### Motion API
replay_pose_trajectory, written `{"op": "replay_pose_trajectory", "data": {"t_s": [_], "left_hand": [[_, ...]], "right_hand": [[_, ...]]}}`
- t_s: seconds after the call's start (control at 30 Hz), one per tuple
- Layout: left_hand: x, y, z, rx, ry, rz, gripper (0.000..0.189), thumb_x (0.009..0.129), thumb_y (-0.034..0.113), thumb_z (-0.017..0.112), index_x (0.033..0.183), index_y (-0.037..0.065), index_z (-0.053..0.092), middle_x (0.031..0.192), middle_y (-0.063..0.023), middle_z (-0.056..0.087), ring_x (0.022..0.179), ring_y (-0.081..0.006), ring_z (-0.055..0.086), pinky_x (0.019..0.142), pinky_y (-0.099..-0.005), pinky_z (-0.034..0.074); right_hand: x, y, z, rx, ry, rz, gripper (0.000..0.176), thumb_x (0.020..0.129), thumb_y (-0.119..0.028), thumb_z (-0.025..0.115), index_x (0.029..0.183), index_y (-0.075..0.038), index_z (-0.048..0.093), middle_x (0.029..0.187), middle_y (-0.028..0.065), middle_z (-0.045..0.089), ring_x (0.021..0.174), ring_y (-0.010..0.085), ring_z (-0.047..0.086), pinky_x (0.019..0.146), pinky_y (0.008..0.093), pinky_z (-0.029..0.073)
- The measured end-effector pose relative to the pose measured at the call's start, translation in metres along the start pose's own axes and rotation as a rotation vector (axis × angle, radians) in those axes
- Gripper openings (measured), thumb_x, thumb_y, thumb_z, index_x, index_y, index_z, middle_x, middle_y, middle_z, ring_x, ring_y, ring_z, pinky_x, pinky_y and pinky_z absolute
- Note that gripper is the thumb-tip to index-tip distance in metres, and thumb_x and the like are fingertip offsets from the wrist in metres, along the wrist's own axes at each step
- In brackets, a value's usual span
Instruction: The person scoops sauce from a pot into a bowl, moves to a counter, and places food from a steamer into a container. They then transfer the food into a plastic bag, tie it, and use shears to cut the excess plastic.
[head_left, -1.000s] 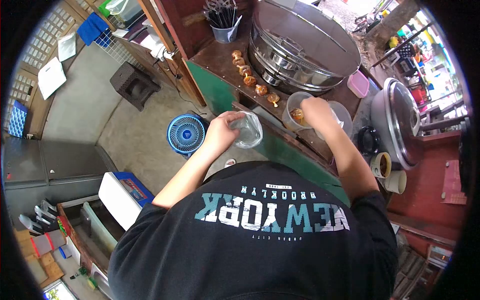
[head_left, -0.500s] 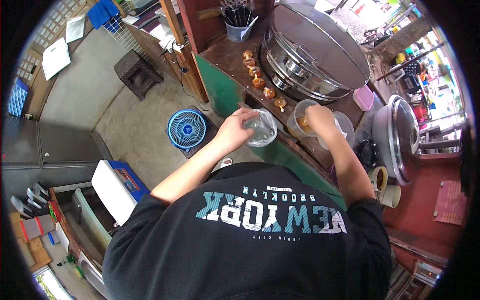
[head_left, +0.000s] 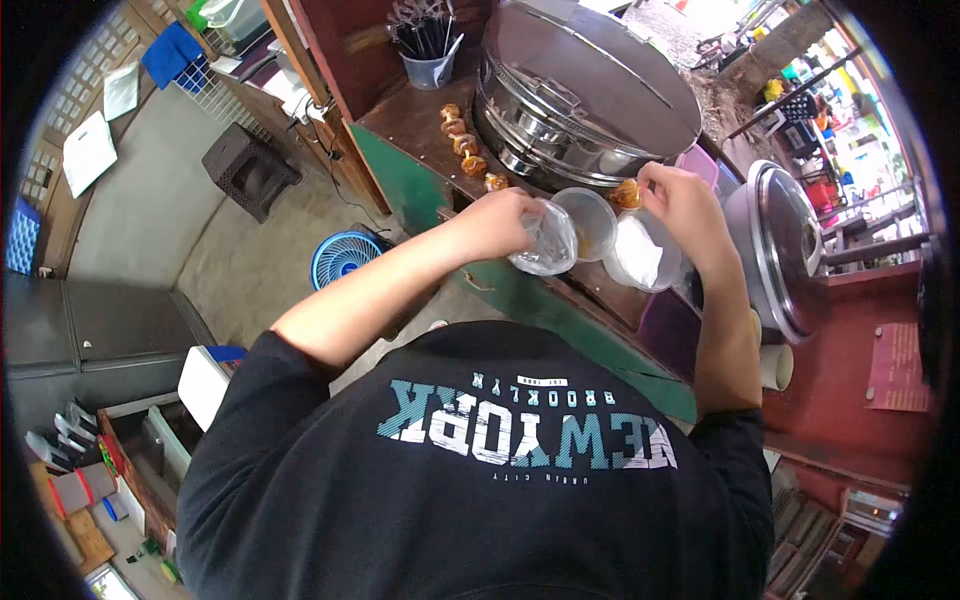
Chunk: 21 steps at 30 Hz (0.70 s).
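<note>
My left hand (head_left: 505,225) is closed on the rim of a clear plastic bag (head_left: 548,245), whose mouth hangs open beside a clear plastic tub (head_left: 588,222). A little brownish residue shows in the tub. Raised above the counter, my right hand (head_left: 680,205) pinches a small glossy orange-brown packet (head_left: 626,194) between thumb and fingers. Below that hand stands a round translucent container (head_left: 650,275) with a white sheet (head_left: 636,250) in it. Similar orange-brown packets (head_left: 465,145) with pale tips lie in a row past my left hand, which may hide the nearest ones.
A large round metal steamer (head_left: 590,90) with a lid fills the back of the brown counter (head_left: 400,120). Behind the row stands a cup of utensils (head_left: 430,65). A big lidded pot (head_left: 780,250) is to the right. On the floor are a blue fan (head_left: 345,258) and a dark stool (head_left: 250,170).
My right hand has come up out of the tub, now pinching the orange-brown packet. The bag in my left hand has moved right, up against the tub. The view has shifted.
</note>
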<state>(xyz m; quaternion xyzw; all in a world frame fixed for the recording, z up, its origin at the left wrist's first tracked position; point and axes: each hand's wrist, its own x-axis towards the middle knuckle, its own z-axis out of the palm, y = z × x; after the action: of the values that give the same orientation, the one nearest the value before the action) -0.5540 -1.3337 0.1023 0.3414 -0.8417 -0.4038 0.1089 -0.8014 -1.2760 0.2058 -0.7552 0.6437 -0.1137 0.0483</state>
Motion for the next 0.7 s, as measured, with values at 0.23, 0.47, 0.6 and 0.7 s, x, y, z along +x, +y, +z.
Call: {"op": "replay_pose_trajectory", "data": {"t_s": [0.23, 0.47, 0.6, 0.7], "left_hand": [[0.05, 0.038, -0.008, -0.063, -0.292, -0.06, 0.063, 0.065, 0.01, 0.066, 0.127, 0.006, 0.056, 0.086, -0.0137, 0.065, 0.072, -0.0205, 0.062, 0.066, -0.0312, 0.051], [0.068, 0.055, -0.014, -0.157, -0.39, -0.142, 0.052, 0.067, 0.007, 0.065, 0.118, 0.004, 0.059, 0.074, -0.0032, 0.059, 0.058, -0.011, 0.052, 0.049, -0.0256, 0.044], [0.059, 0.064, -0.019, -0.234, -0.383, -0.191, 0.052, 0.064, 0.004, 0.066, 0.115, 0.002, 0.059, 0.072, -0.0022, 0.058, 0.054, -0.009, 0.05, 0.046, -0.0242, 0.041], [0.06, 0.062, -0.017, -0.315, -0.402, -0.188, 0.046, 0.064, 0.002, 0.067, 0.11, 0.001, 0.061, 0.069, 0.0004, 0.056, 0.049, -0.006, 0.046, 0.042, -0.0226, 0.036]], "right_hand": [[-0.002, -0.014, -0.036, -0.012, -0.015, -0.238, 0.013, 0.08, -0.015, 0.061, 0.088, -0.004, 0.059, 0.084, 0.0152, 0.061, 0.082, 0.0335, 0.061, 0.068, 0.0418, 0.048], [-0.005, -0.013, -0.021, -0.148, -0.08, -0.388, 0.012, 0.075, -0.014, 0.063, 0.086, -0.01, 0.059, 0.077, 0.0101, 0.057, 0.074, 0.0301, 0.062, 0.064, 0.0402, 0.05], [-0.008, -0.01, 0.0, -0.177, -0.057, -0.534, 0.012, 0.076, -0.016, 0.064, 0.086, -0.011, 0.059, 0.077, 0.0077, 0.055, 0.069, 0.0287, 0.061, 0.061, 0.0391, 0.05], [-0.01, -0.01, 0.011, -0.248, -0.022, -0.6, 0.008, 0.076, -0.016, 0.061, 0.082, -0.011, 0.057, 0.078, 0.0066, 0.055, 0.072, 0.0252, 0.062, 0.06, 0.038, 0.049]]}}
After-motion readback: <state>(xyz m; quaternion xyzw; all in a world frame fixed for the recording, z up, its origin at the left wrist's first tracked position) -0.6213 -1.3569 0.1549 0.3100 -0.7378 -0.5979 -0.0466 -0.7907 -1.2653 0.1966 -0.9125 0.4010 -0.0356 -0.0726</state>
